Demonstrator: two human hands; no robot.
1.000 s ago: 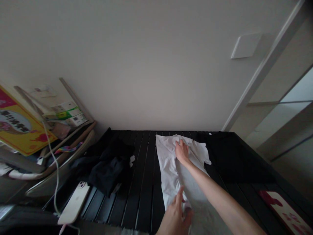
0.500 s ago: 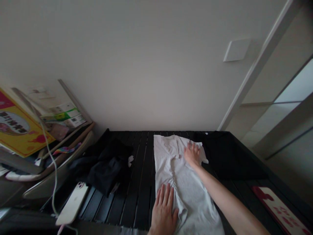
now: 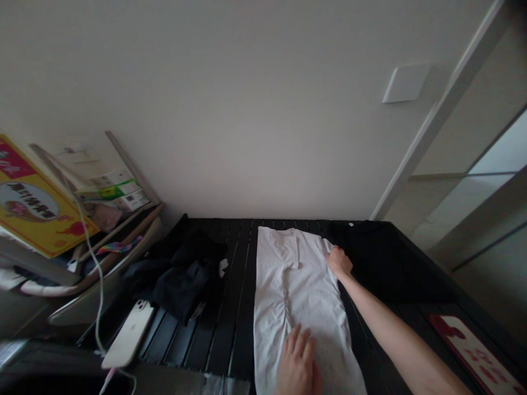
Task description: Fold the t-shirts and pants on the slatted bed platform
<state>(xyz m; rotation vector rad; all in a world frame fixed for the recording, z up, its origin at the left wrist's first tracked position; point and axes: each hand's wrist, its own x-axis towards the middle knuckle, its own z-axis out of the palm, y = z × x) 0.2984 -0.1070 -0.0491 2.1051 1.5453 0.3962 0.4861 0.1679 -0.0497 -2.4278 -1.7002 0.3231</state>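
A white short-sleeved T-shirt [image 3: 313, 291] lies on the dark slatted table [image 3: 236, 307], its neckline toward the wall. One side is folded over, and a gathered seam runs down the front. My left hand [image 3: 298, 359] rests palm down on the lower part of the shirt, with its fingers stretched out. At the shirt's right edge, near the shoulder, my right hand [image 3: 340, 261] has its fingers closed on the sleeve. Most of that sleeve is hidden by the hand.
Crumpled dark clothing [image 3: 177, 280] lies to the left, beside a white phone [image 3: 129, 334] on a cable. At the right are a black garment [image 3: 379, 263] and a red-and-white box [image 3: 473, 351]. A cart [image 3: 111, 291] with a yellow package [image 3: 37, 203] stands far left.
My right hand has gone from lying flat on the shirt to gripping its sleeve at the right edge. My left hand has slid right and toward me. The sleeve no longer sticks out.
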